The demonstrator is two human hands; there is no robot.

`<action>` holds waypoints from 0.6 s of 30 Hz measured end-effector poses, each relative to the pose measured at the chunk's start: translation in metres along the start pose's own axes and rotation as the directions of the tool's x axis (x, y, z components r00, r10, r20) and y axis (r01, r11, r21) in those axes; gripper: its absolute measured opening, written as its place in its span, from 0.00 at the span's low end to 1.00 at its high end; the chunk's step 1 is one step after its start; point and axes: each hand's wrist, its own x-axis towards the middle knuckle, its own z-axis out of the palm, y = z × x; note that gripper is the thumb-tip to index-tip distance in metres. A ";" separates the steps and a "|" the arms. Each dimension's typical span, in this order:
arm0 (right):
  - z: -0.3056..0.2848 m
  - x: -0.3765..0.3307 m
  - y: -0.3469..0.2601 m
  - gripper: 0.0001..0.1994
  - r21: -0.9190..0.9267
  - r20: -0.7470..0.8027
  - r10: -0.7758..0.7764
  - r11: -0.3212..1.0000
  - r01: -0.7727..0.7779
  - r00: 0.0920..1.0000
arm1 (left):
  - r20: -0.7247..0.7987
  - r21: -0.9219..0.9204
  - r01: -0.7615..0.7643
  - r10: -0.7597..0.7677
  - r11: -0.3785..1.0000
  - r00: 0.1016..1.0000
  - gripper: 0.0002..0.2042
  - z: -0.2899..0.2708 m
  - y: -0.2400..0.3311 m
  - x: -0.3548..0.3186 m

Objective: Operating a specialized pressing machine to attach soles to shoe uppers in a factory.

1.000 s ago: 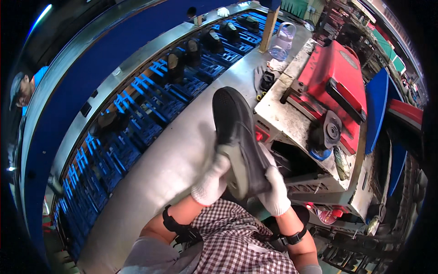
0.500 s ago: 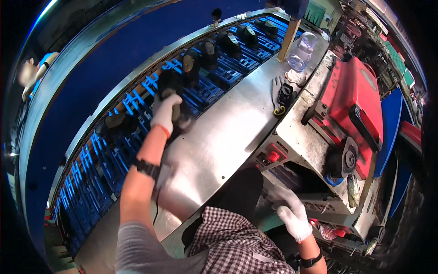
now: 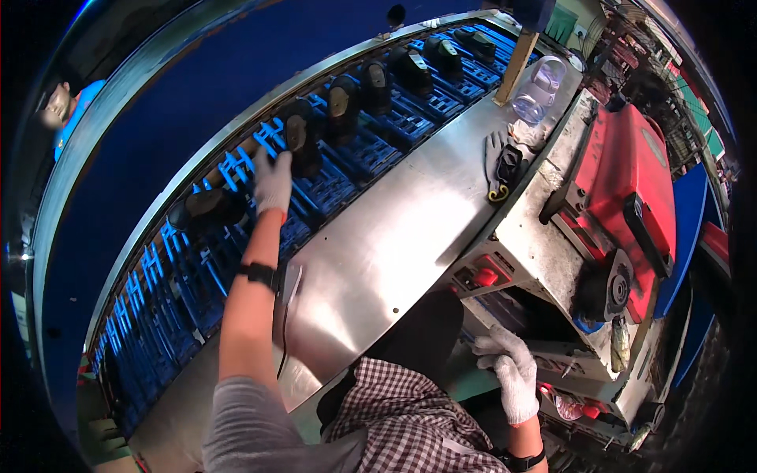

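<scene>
My left hand (image 3: 273, 184), in a white glove, reaches over a conveyor of blue slatted racks (image 3: 347, 183). Its fingers are apart with nothing between them. Just right of it, a dark shoe (image 3: 298, 135) rests on the racks, apart from the fingers. Another dark shoe (image 3: 211, 208) lies to the left of the hand. Farther along the racks several more stand in a row, among them a shoe with a worn-looking face (image 3: 342, 104). My right hand (image 3: 512, 375), also white-gloved, hangs beside the machine cabinet with fingers loosely spread, holding nothing.
A metal ledge (image 3: 378, 236) runs along the conveyor. On it lie a dark glove (image 3: 495, 158) and a clear plastic jug (image 3: 541, 88), near a wooden post (image 3: 516, 69). At right stands a red machine (image 3: 631, 189). Beyond the blue panel (image 3: 197, 94) is another person (image 3: 71, 114).
My left hand has let go of the dark shoe, now resting on the racks, and moved slightly left of it. My right hand's fingers have spread a little. The view has shifted slightly.
</scene>
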 end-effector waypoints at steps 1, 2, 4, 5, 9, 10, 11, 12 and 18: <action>-0.005 -0.001 0.002 0.23 -0.024 -0.011 0.008 1.000 -0.008 1.000 | -0.145 0.000 -0.032 0.032 0.999 0.989 0.40 -0.017 -0.005 -0.010; -0.009 -0.002 0.003 0.23 -0.050 -0.022 0.016 0.999 -0.017 1.000 | -0.301 0.098 -0.067 0.094 0.993 0.949 0.40 -0.036 -0.015 -0.013; -0.011 -0.004 0.008 0.23 -0.026 -0.038 0.011 1.000 -0.012 0.999 | -0.587 0.080 -0.052 0.089 0.995 0.805 0.39 -0.072 -0.054 0.004; -0.012 -0.004 0.012 0.23 -0.005 -0.064 0.001 1.000 -0.001 0.998 | -0.703 -0.048 -0.043 -0.003 0.998 0.711 0.38 -0.083 -0.081 0.017; -0.008 -0.001 0.016 0.25 -0.008 -0.101 0.042 0.999 -0.043 0.994 | -0.299 -0.561 0.493 -0.718 0.665 0.628 0.61 -0.105 -0.098 0.041; -0.006 -0.001 0.017 0.25 -0.008 -0.105 0.041 0.999 -0.042 0.994 | -0.296 -0.561 0.493 -0.718 0.665 0.631 0.61 -0.103 -0.095 0.046; -0.004 0.000 0.018 0.25 0.000 -0.076 0.046 0.999 -0.046 0.996 | -0.336 -0.593 0.500 -0.758 0.631 0.558 0.63 -0.105 -0.093 0.051; -0.002 0.000 0.018 0.26 0.009 -0.047 0.052 0.999 -0.052 0.998 | -0.373 -0.624 0.503 -0.794 0.598 0.481 0.64 -0.107 -0.092 0.057; -0.004 -0.005 0.024 0.26 0.018 -0.026 0.026 1.000 -0.026 0.999 | -0.293 -0.718 0.395 -0.764 0.573 0.575 0.40 -0.116 -0.113 0.077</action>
